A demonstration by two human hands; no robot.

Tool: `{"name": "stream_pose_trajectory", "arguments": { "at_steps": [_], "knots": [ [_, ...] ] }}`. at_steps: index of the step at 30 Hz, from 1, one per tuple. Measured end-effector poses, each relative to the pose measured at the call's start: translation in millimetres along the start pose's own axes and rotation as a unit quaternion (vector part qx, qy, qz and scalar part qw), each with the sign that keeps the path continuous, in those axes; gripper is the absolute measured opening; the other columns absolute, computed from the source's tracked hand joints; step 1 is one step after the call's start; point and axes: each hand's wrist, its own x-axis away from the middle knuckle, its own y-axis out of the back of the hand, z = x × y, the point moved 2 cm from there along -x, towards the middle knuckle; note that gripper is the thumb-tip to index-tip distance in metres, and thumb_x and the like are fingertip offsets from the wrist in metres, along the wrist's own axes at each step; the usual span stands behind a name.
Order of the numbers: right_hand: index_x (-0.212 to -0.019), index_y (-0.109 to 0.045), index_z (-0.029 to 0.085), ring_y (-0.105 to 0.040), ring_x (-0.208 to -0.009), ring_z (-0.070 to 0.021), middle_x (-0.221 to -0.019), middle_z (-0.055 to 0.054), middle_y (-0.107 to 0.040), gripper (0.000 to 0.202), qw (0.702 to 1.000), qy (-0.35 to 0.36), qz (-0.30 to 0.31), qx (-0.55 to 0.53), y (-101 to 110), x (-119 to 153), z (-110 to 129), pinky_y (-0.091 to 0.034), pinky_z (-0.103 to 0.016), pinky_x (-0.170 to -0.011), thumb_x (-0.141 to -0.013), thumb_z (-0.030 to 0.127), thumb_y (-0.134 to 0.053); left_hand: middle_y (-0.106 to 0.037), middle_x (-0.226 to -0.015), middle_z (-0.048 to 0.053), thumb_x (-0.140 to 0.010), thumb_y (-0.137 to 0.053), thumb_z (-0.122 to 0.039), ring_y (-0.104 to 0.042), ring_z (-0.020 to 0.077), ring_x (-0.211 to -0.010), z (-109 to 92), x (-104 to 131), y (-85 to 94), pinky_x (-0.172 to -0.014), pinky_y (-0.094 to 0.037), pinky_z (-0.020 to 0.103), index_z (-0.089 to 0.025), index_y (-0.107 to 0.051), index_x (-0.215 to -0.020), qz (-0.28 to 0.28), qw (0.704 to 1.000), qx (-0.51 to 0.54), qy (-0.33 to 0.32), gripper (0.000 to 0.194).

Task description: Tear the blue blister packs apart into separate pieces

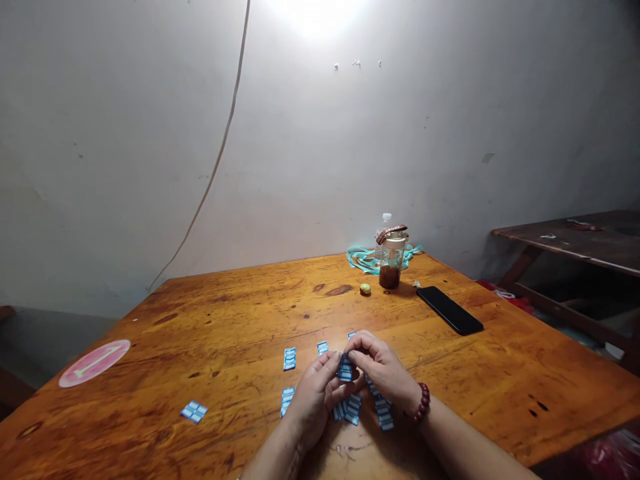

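Observation:
My left hand (319, 393) and my right hand (381, 370) meet near the front of the wooden table. Between their fingertips they pinch a small blue-and-white label (345, 368), tilted up toward me. Under and beside my hands lie several similar labels, some overlapping (353, 408) and some in a strip-like row (384, 412) below my right wrist. A label (289, 359) lies beyond my left hand, and another (287, 400) is partly covered by it. Farther left, a label piece (194, 411) lies alone. My fingers hide part of the held label.
A black phone (450, 310) lies at the right. Behind it stand a lidded cup of brown liquid (391, 263) and a clear bottle (387, 219), with turquoise ribbon (363, 260) around them. A small yellowish object (365, 289) sits nearby. A pink oval sticker (95, 363) marks the table's left side.

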Motion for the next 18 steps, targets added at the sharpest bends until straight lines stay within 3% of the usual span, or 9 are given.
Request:
{"name": "stream_pose_trajectory", "arguments": {
  "at_steps": [4,9,13,16,18],
  "knots": [
    [-0.074,-0.054,0.018,-0.049,-0.076,-0.0118,-0.086,-0.001,-0.049,0.012,0.999,0.003,-0.009,-0.032,-2,0,0,-0.041,-0.023,-0.069,-0.078,0.026,-0.046,-0.059,-0.086,0.005,-0.077,-0.052,-0.032,-0.059,0.0129,-0.072,0,3,-3.8,-0.063,-0.046,0.023,-0.018,-0.053,-0.094,0.044,0.996,0.057,0.043,0.022],
    [-0.08,-0.053,0.018,-0.048,-0.067,-0.0101,-0.078,0.0,-0.05,0.011,1.0,0.0,0.016,-0.01,-6,4,5,-0.041,-0.022,-0.062,-0.079,0.023,-0.044,-0.057,-0.073,0.002,-0.075,-0.056,-0.028,-0.056,0.0069,-0.058,4,-1,6.9,-0.054,-0.044,0.016,-0.015,-0.056,-0.084,0.024,0.998,0.047,0.026,0.016],
    [-0.075,-0.055,0.017,-0.047,-0.069,-0.0115,-0.072,0.0,-0.051,0.01,0.997,0.041,-0.001,0.062,-4,3,5,-0.039,-0.023,-0.065,-0.077,0.02,-0.046,-0.059,-0.076,0.004,-0.071,-0.059,-0.032,-0.057,0.0096,-0.061,-1,-5,0.8,-0.055,-0.045,0.019,-0.015,-0.057,-0.084,-0.002,0.999,-0.017,0.032,0.022],
    [-0.073,-0.053,0.016,-0.048,-0.067,-0.0115,-0.07,0.0,-0.051,0.012,0.999,0.004,-0.031,0.022,1,0,-3,-0.039,-0.022,-0.063,-0.078,0.022,-0.044,-0.061,-0.081,0.005,-0.067,-0.062,-0.033,-0.058,0.0143,-0.07,-18,12,-10.1,-0.062,-0.046,0.024,-0.017,-0.06,-0.083,-0.067,0.991,-0.118,-0.011,0.022],
    [-0.075,-0.052,0.016,-0.048,-0.067,-0.0114,-0.07,0.0,-0.051,0.012,0.999,-0.024,-0.041,-0.012,4,-2,-8,-0.039,-0.022,-0.062,-0.078,0.023,-0.044,-0.061,-0.088,0.005,-0.066,-0.064,-0.027,-0.056,0.0162,-0.079,-31,41,-15.2,-0.068,-0.045,0.025,-0.021,-0.061,-0.088,-0.075,0.978,-0.184,-0.057,0.023]
  ]
}}
